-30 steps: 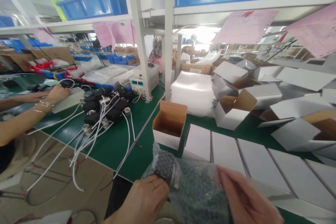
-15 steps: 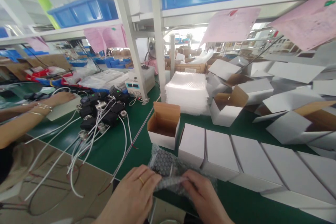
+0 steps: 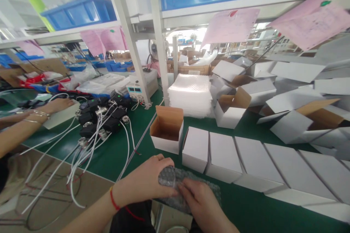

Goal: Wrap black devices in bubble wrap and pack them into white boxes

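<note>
A bundle of clear bubble wrap [image 3: 188,180] lies across the front edge of the green table, folded over something dark that I cannot make out. My left hand [image 3: 153,178] is closed around its left end, thumb in front and fingers behind. Pressed against the front of the wrap are the bent fingers of my right hand [image 3: 198,196], holding the folded layer. Just beyond stands an open white box [image 3: 167,143] with a brown inside, its lid flap upright. A row of closed white boxes [image 3: 195,147] runs from there to the right.
Behind the open box rises a stack of bubble wrap sheets [image 3: 189,96]. Open white boxes [image 3: 232,114] are heaped at the right. Black devices with white cables [image 3: 105,114] cover the left side, near a co-worker's hand [image 3: 58,105]. A shelf post [image 3: 160,40] stands behind.
My left hand has moved from the wrap's front edge to grip around its left end. The wrap is now folded over into a closer bundle. The view has shifted slightly.
</note>
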Demonstrator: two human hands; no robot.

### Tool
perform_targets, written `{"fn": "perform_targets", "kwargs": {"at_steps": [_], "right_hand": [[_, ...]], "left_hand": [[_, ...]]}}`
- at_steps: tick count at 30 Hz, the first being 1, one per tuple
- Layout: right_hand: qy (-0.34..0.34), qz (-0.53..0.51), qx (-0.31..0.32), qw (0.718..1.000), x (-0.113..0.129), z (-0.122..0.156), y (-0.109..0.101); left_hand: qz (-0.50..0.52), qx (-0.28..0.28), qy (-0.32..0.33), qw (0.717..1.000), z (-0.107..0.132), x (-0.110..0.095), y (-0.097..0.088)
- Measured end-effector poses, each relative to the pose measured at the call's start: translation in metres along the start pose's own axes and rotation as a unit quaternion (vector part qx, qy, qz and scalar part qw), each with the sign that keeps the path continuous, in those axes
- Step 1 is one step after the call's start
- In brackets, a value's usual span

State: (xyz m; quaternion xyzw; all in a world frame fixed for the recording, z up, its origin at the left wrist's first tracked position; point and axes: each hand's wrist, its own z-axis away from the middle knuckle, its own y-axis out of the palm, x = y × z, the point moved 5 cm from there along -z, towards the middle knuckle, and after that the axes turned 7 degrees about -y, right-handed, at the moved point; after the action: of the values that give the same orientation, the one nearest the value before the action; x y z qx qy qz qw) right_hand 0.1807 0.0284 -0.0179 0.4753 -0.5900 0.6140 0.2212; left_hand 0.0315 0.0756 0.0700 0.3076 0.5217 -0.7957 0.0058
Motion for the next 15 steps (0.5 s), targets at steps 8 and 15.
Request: {"fn": "perform_targets", "kwargs": {"at_steps": [8, 15], "right_hand": [[-0.097, 0.129, -0.188, 0.969, 0.015, 0.015, -0.028], [-0.254, 0.253, -0.325, 0.875, 0.061, 0.064, -0.036]], "left_hand": [[0.191, -0.073, -0.078, 0.976, 0.02, 0.028, 0.013], [0.261, -0.147, -0.111, 0.947, 0.033, 0.044, 0.024]]}}
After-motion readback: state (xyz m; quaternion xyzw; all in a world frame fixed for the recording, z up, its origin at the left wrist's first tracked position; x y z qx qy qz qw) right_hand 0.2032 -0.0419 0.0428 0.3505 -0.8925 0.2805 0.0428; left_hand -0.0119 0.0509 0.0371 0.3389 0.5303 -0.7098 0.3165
